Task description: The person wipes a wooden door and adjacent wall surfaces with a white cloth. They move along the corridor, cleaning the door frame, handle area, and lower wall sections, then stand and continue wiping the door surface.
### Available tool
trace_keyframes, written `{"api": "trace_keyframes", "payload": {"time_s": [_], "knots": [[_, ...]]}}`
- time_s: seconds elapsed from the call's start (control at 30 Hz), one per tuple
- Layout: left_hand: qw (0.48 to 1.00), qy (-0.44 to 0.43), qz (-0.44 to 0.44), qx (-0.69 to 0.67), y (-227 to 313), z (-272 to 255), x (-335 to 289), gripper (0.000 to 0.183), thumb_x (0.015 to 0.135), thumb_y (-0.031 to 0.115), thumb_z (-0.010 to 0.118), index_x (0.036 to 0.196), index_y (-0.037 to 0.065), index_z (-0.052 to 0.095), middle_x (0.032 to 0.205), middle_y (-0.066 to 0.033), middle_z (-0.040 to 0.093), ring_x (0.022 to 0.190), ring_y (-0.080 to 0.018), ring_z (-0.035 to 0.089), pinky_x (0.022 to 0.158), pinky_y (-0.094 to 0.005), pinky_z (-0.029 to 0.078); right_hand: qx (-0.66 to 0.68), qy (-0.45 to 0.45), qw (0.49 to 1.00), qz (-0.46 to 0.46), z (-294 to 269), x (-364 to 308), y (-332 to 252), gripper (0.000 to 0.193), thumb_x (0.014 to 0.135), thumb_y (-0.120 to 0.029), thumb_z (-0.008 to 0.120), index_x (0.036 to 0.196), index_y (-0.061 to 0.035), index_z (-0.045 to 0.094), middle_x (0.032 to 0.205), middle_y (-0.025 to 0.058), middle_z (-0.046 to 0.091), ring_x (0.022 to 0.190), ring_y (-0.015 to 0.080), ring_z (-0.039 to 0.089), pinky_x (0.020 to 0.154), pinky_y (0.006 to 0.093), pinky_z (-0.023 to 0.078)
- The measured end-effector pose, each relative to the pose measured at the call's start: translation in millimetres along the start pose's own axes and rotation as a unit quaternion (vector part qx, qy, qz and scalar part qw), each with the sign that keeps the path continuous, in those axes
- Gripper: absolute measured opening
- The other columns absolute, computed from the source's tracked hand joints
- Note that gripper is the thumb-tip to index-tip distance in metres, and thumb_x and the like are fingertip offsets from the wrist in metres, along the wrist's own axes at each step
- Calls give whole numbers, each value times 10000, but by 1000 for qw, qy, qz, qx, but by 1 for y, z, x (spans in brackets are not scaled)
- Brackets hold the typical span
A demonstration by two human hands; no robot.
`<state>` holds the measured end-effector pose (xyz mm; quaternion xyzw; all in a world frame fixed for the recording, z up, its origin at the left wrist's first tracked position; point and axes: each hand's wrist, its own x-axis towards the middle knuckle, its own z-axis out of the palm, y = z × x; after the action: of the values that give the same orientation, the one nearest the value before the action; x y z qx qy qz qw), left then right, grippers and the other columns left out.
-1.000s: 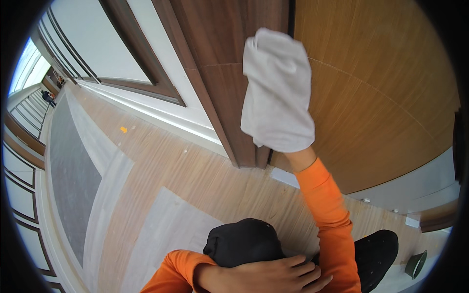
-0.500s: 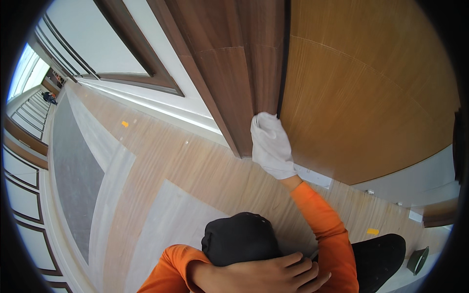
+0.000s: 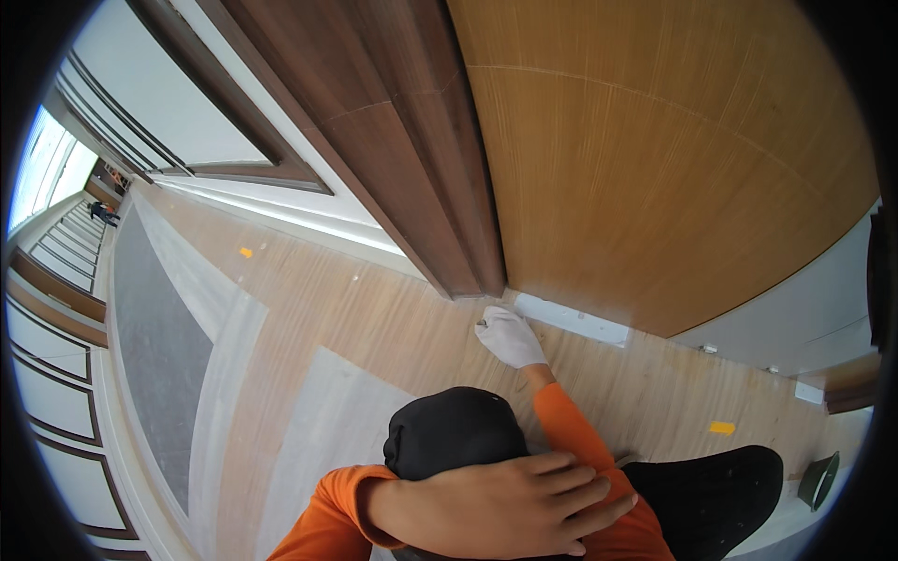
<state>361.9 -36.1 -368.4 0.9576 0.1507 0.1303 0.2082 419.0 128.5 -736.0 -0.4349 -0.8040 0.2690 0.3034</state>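
Observation:
A white cloth covers my right hand, which is low over the floor beside the foot of the dark brown door frame. Its fingers look closed inside the cloth; a small dark spot shows at the front, too small to make out. My bare left hand reaches across my black-clad knee, holding nothing. Its fingers are outstretched, slightly apart, over my right orange sleeve. Right of the frame stands a wide, light brown wooden door panel.
A white strip lies along the panel's foot. Orange tape pieces mark the wood-look floor. A dark green container stands at the far right. Down the corridor to the left is another person.
My cloth-covered right hand has dropped from the frame's lower part toward the floor, nearer to me. The view has shifted a little; my left hand stays across my knee.

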Motion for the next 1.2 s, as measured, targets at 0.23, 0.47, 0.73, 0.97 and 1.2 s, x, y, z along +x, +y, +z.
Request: {"api": "trace_keyframes", "payload": {"time_s": [0.23, 0.47, 0.73, 0.97, 1.2], "knots": [[976, 130, -68, -162, -69, -13, -6, 511, 1067, 385, 656, 1439, 36, 654, 1316, -145, 729, 1179, -323, 708, 1047, -437, 537, 184, -122, 975, -38, -105, 8, -12, 181, 949, -170, 661, 1011, -21, 742, 986, 134, 743, 952, 329, 701, 861, 410, 546], [891, 41, -431, -137, -194, 107, -62, 433, 1052, 416, 691, 1193, 18, 785, 1224, -184, 760, 1094, -305, 724, 955, -388, 558, 81, -89, 991, -55, -157, 4, -47, 242, 1009, -155, 666, 1179, 3, 736, 1198, 148, 746, 1125, 317, 695, 981, 372, 529], [615, 360, -383, -588, -217, 290, -45, 723, 1115, 578, 499, 1558, 7, 504, 1464, -197, 643, 1391, -333, 588, 1168, -468, 447, 122, -2, 983, -141, -144, -8, -63, 171, 975, -118, 678, 1085, 10, 708, 1156, 138, 723, 1157, 330, 663, 1009, 413, 531], [424, 465, -336, -701, -250, 242, -35, 718, 1149, 528, 457, 1620, -9, 393, 1598, -124, 513, 1439, -256, 516, 1229, -413, 376, -31, -62, 988, -139, -138, -5, -51, 291, 983, -150, 681, 1219, 14, 723, 1245, 179, 703, 1254, 368, 629, 1082, 450, 498], [379, 650, -427, -501, -252, 214, -36, 636, 1161, 485, 443, 1522, -37, 481, 1564, -165, 526, 1415, -233, 510, 1196, -364, 381, 71, -159, 967, -184, -168, 2, -64, 365, 976, -95, 670, 1329, -2, 689, 1337, 161, 675, 1286, 351, 618, 1129, 416, 479]]}}
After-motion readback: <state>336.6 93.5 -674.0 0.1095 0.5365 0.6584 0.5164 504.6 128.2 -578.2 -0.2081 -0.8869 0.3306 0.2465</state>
